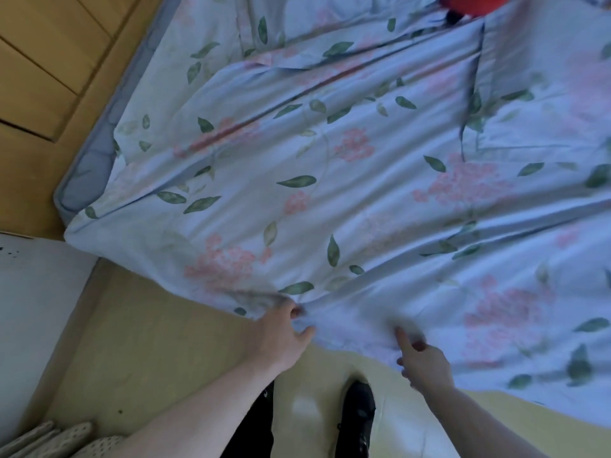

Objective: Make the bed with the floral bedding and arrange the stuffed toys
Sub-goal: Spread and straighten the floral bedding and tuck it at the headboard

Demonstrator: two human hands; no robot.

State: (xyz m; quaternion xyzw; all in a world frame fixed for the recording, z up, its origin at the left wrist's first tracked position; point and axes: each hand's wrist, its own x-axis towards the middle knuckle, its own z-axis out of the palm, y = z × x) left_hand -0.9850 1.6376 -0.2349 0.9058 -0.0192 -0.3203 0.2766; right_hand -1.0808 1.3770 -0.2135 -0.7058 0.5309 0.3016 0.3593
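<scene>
A: Along the near edge of the bed, the floral duvet lay spread over the mattress, its lower border hanging off the side above the yellowish floor. Pale blue cloth, pink flower clusters, green leaves.

B: Hands?

A: Left hand was at the hem — thumb and fingers curled into a bunched fold of the duvet, pinching it. Creases fanned out from that point. Right hand was beside it at the same hem, forefinger stretched out and pressing on the cloth, other fingers folded under. Motion blur there; whether those fingers gripped any fabric I could not tell.

B: Lie of the duvet?

A: Not flat. Several long ridges ran slantwise across it, and its near-left corner overhung the bed's edge. A grey-blue quilted strip of mattress showed bare along the left side, next to the wooden flooring.

B: Toys?

A: Only a red object at the top edge of the view, mostly cut off — I could not identify it.

B: Anything else recorded?

A: Black shoes and dark trousers between the forearms, a white surface at the left, and a dotted beige fabric in the bottom-left corner.
</scene>
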